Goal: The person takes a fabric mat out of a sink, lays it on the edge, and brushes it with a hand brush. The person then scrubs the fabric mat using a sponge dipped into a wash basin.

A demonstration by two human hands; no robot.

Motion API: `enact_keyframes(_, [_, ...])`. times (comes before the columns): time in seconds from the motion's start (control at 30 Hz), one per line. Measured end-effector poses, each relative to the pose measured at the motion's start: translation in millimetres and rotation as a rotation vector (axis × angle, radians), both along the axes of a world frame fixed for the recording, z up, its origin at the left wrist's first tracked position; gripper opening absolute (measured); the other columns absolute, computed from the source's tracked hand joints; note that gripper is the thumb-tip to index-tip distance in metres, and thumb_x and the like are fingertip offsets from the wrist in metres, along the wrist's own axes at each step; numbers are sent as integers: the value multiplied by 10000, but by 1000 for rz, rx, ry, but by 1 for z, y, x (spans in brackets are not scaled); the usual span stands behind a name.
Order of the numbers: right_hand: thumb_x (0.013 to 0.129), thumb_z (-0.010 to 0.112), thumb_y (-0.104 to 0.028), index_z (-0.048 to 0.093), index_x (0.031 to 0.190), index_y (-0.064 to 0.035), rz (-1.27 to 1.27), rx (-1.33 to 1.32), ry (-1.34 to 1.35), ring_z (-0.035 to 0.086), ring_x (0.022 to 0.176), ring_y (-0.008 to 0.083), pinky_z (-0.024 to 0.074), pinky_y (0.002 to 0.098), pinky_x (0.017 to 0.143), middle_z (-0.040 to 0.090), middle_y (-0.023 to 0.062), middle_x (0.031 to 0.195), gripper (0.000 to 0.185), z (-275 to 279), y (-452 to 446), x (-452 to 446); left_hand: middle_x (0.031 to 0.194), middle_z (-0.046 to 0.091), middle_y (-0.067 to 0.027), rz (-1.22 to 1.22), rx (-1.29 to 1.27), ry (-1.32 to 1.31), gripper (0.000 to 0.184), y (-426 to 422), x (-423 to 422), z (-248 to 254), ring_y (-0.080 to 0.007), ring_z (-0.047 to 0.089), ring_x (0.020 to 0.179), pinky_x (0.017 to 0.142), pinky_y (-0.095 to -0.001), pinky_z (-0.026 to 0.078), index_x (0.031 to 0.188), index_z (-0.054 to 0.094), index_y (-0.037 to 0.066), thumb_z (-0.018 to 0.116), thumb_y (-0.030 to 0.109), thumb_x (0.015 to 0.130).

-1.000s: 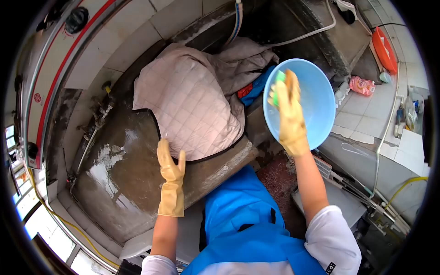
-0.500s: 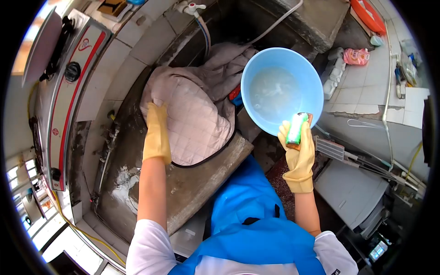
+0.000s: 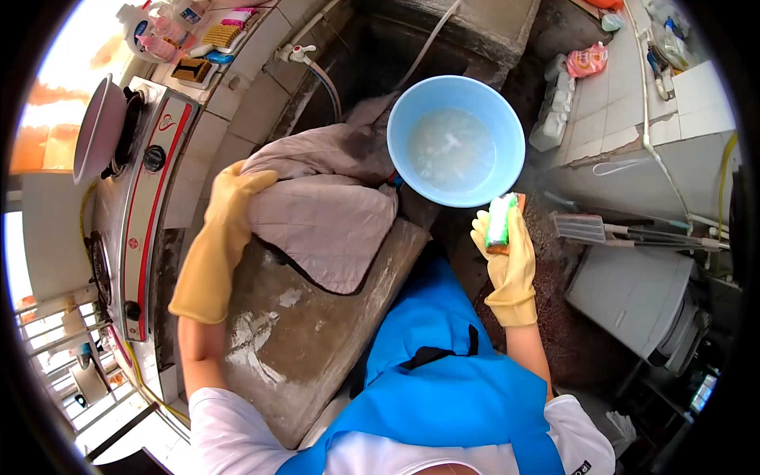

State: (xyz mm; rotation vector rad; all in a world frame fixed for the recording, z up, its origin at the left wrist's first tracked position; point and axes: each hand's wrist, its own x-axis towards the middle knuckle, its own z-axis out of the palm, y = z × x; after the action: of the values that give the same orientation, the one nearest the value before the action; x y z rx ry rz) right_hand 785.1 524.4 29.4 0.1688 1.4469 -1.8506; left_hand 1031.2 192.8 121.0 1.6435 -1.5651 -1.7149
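Writing: the stove [image 3: 144, 229] has a red curly mark and a small round red sign; on the right sleeve [image 3: 579, 431] few dark letters are cut by the edge. Print on the pink packet [image 3: 587, 60] is too small for reading.
Blue basin [image 3: 509, 146]: cloudy, whitish water [image 3: 453, 150] inside; it is beside the cloth.
Pink basin [image 3: 109, 131]: tilted at the stove.
Cloth [image 3: 324, 226]: on the stone slab [image 3: 297, 348], now folded over at its upper part; half a second ago it lay flatter.
Left hand [image 3: 236, 188]: gloved, fingers bent together, gripping the cloth's edge.
Right hand [image 3: 511, 249]: gloved, palm up, fingers curled loosely around the green-and-white brush [image 3: 499, 222], just below the blue basin's rim.
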Motion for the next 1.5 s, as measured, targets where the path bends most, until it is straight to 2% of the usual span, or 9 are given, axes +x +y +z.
enact_keyframes(0.23, [1147, 510, -449, 517, 1519, -56, 37, 53, 64, 723, 1085, 209, 619, 348, 916, 694, 114, 1212, 541, -6, -13, -27, 1062, 819, -67, -208, -237, -627, 339, 80, 122, 31, -170, 763, 892, 836, -309, 586, 1177, 815, 118, 779, 96, 841])
enact_keyframes(0.37, [1131, 571, -419, 489, 1567, -49, 83, -23, 30, 706, 1061, 204, 607, 359, 911, 692, 121, 1223, 578, -18, -56, -48, 872, 778, -41, -1415, -661, -1106, 501, 156, 224, -90, -256, 786, 843, 749, -418, 596, 1484, 578, 178, 629, 154, 987])
enact_keyframes(0.5, [1119, 595, -420, 531, 1527, -66, 303, 71, 89, 730, 1066, 222, 608, 358, 901, 713, 136, 1242, 544, -22, -112, -36, 857, 738, -43, -1282, -429, -1185, 594, 211, 232, -203, -292, 750, 800, 760, -442, 590, 1508, 587, 140, 672, 190, 922])
enact_keyframes(0.57, [1145, 538, -266, 521, 1518, 21, 454, 105, 81, 726, 1083, 252, 612, 377, 930, 655, 209, 1358, 471, -41, -134, -21, 1153, 753, -96, -1093, -92, -1041, 786, 223, 227, -234, -283, 752, 1032, 863, -425, 589, 1699, 347, 199, 628, 121, 969])
enact_keyframes(0.73, [1087, 503, -26, 441, 1577, 13, 1054, 33, 1638, 479, 1394, 497, 446, 555, 1161, 344, 363, 1598, 496, -99, -172, 51, 1316, 716, -142, -1134, 42, -1037, 748, 217, 209, -236, -303, 700, 1219, 993, -433, 563, 1695, 346, 247, 611, 147, 1003])
enact_keyframes(0.87, [1070, 656, -282, 328, 1653, -37, 947, 263, 763, 456, 1435, 500, 384, 512, 1216, 505, 349, 1510, 712, -183, -202, 105, 1409, 688, -157, -768, 359, -963, 580, 142, 170, -153, -344, 662, 1292, 1068, -453, 533, 1592, 516, 226, 584, 147, 1022])
enact_keyframes(1.1, [1003, 756, -231, 276, 1640, 80, 933, 195, 1166, 534, 1377, 495, 426, 499, 1185, 525, 331, 1503, 856, -242, -165, 110, 1349, 690, -238, -63, -583, -740, 365, 0, 140, -262, -404, 669, 1213, 1069, -471, 526, 1322, 690, 12, 599, 234, 1048])
enact_keyframes(1.33, [978, 774, -176, 286, 1630, 70, 905, 130, 1306, 615, 1223, 464, 487, 511, 1079, 596, 298, 1402, 851, -251, -162, 111, 1211, 721, -246, -189, -405, -1158, 388, -15, 127, -329, -410, 688, 1129, 1024, -476, 546, 1148, 725, -3, 687, 357, 1009])
enact_keyframes(1.5, [973, 772, -157, 303, 1623, 50, 873, 93, 1333, 647, 1134, 449, 517, 506, 1014, 634, 270, 1328, 828, -246, -170, 113, 848, 667, -147, 282, -264, -456, 313, -22, 115, -277, -277, 621, 813, 784, -421, 497, 980, 651, 28, 677, 338, 1014])
